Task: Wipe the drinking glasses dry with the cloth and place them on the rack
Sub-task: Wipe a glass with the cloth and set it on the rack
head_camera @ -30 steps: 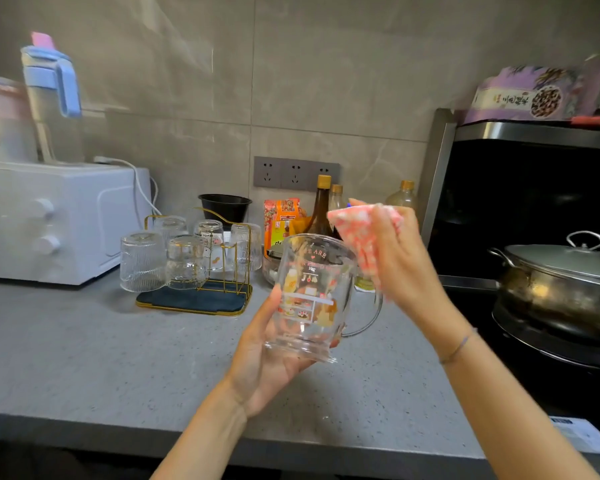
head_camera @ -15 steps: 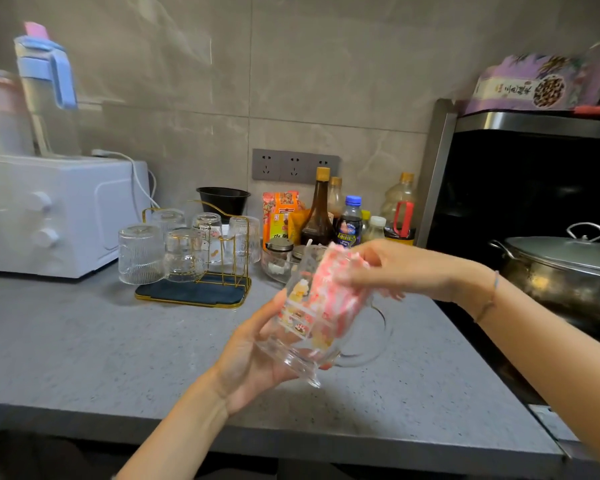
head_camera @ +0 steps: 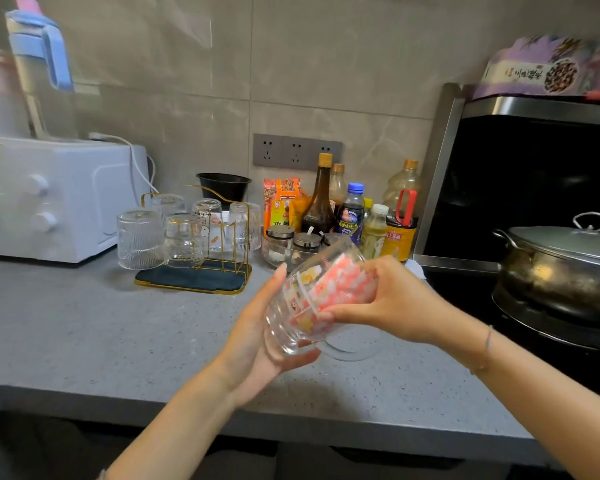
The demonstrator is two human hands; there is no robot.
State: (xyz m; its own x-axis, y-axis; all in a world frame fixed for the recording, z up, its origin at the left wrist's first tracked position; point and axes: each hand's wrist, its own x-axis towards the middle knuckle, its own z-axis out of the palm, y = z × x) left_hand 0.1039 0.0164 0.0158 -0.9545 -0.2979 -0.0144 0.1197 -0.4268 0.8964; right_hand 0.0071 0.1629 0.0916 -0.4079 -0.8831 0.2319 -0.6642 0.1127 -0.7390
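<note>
- The left hand [head_camera: 257, 344] holds a clear glass mug with printed cartoon pictures [head_camera: 300, 299] from below; some fingers curl under its base, and one digit lies straight up along the wall
- The mug is tilted, mouth to the upper right, with its handle hanging down towards the grey speckled counter [head_camera: 84, 334]; it is held in the air above the counter, apart from it
- The right hand [head_camera: 392, 303] holds a pink and white patterned cloth [head_camera: 343, 285]; its fingers are pushed into the mug's mouth with the cloth bunched inside against the glass, and the thumb lies outside on the wall
- A gold wire rack on a dark blue tray [head_camera: 187, 280] stands on the counter behind and to the left of the mug; clear ribbed drinking glasses [head_camera: 139, 239] sit on it upside down; whether the leftmost one is on the tray or just beside it cannot be told
- A white boxy appliance with two knobs [head_camera: 49, 199] stands left of the rack; a cluster of sauce bottles [head_camera: 321, 199] stands against the wall to its right; a lidded metal pot [head_camera: 561, 265] sits at the far right
</note>
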